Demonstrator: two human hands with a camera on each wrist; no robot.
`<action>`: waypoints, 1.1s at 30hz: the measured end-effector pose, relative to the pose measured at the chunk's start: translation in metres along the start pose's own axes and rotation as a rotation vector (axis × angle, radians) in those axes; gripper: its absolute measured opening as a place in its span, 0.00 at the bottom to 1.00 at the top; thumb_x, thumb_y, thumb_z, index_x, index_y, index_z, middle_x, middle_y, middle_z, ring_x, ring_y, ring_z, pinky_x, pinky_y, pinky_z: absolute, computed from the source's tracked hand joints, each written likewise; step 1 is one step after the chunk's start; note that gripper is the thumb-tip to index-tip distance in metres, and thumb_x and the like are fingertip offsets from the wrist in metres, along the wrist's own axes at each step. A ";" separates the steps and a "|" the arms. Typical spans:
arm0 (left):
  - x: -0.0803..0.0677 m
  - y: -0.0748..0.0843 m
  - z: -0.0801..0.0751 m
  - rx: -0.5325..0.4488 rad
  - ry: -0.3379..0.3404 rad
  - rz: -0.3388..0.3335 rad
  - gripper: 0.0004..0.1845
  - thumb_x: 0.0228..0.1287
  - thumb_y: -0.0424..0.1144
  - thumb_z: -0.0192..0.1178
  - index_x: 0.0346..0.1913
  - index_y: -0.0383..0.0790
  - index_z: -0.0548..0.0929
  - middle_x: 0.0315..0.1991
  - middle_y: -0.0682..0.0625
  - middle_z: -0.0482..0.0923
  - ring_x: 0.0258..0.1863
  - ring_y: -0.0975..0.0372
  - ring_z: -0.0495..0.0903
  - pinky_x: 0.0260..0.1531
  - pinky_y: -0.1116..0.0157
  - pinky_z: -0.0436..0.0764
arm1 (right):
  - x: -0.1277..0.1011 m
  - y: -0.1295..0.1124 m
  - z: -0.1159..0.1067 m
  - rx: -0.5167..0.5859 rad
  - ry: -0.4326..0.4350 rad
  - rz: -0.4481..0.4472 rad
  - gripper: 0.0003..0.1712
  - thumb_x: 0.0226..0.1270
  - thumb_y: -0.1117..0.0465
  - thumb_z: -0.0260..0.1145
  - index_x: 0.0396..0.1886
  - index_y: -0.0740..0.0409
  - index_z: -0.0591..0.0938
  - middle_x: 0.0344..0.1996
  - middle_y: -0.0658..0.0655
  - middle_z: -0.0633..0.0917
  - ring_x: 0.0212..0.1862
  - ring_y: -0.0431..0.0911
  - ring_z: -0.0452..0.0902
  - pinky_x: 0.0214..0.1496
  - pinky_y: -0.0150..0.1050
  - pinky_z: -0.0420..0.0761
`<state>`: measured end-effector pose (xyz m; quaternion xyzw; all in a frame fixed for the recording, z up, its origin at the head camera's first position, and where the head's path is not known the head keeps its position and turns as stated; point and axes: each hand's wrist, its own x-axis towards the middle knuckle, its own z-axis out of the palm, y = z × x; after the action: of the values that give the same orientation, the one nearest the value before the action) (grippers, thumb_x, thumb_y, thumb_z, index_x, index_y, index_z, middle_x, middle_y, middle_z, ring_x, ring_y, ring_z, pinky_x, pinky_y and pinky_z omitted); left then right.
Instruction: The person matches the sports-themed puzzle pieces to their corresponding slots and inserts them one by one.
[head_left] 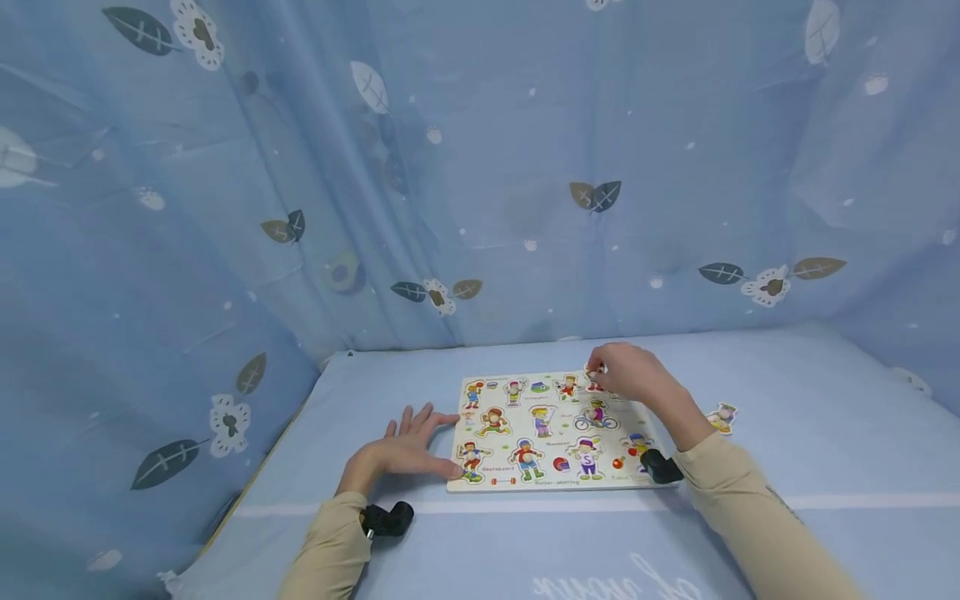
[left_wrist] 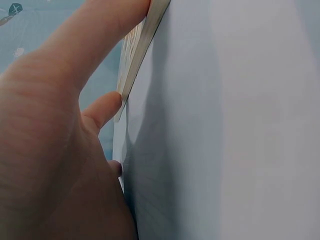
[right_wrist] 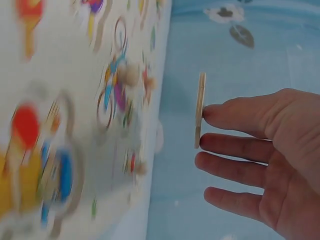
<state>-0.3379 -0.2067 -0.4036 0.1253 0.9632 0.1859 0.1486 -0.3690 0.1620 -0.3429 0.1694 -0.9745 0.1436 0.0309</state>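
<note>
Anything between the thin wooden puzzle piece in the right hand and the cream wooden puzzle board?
Nothing visible: the right wrist view shows open space between the piece and the board. The right hand hides some of the board from the head camera.

My head camera looks forward and down. From near, the wrist cameras face along my left hand (left_wrist: 50, 125) and right hand (right_wrist: 287, 150); all share the board (head_left: 519, 429).

White puzzle board (head_left: 519, 423) lying flat, thin wooden piece (right_wrist: 200, 107) raised near far right corner
</note>
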 end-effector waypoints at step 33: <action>-0.003 0.004 -0.003 -0.005 -0.025 -0.002 0.51 0.43 0.71 0.68 0.74 0.64 0.62 0.80 0.40 0.37 0.77 0.40 0.29 0.72 0.37 0.35 | 0.078 -0.134 0.072 -0.083 -0.176 -0.145 0.04 0.66 0.62 0.68 0.36 0.50 0.89 0.27 0.48 0.82 0.30 0.42 0.73 0.35 0.38 0.74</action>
<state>-0.3356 -0.2052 -0.3982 0.1262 0.9609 0.1865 0.1610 -0.3982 -0.0044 -0.3670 0.2500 -0.9638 0.0852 -0.0375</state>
